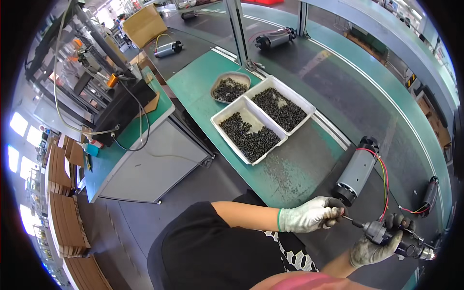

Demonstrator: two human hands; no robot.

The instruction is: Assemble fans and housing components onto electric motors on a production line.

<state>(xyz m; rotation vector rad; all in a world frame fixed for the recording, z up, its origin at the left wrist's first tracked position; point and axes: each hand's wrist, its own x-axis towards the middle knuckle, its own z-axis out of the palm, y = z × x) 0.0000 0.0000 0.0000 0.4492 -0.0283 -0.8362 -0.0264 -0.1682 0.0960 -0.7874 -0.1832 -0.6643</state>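
My right hand (374, 249), in a grey-white glove with dark fingertips, is wrapped round a black and silver power screwdriver (382, 233). Its thin bit points left toward my left hand (311, 215). That hand, gloved too, is closed in a pinch at the bit's tip; whatever lies between its fingers is too small to make out. Just beyond the left fingertips lies a grey cylindrical motor (356, 169) with black ends, red and yellow-green wires trailing from its far end.
Two white trays (285, 137) of small black parts stand on the green bench (193, 79), beside a smaller bowl (212, 94) of similar parts. More motors lie on the dark conveyor: one at right (429, 197), another at the back (275, 38). A metal-framed machine (121, 104) stands left.
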